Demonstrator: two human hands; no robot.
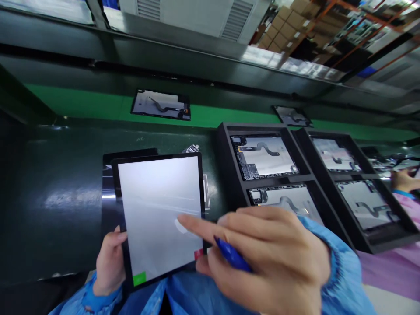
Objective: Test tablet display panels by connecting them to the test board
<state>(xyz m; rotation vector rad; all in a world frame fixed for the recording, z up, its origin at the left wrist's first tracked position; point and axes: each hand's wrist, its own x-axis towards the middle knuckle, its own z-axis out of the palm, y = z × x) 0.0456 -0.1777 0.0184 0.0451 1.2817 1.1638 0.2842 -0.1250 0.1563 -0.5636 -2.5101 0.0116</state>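
A tablet with a lit, pale grey screen is tilted up in front of me. It shows a green block at its lower left and a red one at its lower right. My left hand grips the tablet's left edge, thumb at the front. Across its right side reaches my right hand, index finger stretched onto the screen, where a short white mark shows by the fingertip. A blue pen is tucked in the curled fingers of that hand. Behind the tablet lies a dark flat panel, mostly covered.
To the right, two black compartment trays hold opened tablet panels with ribbon cables. More panels lie on the green strip. A co-worker's hand and pink sleeve appear at far right. Boxes are stacked beyond.
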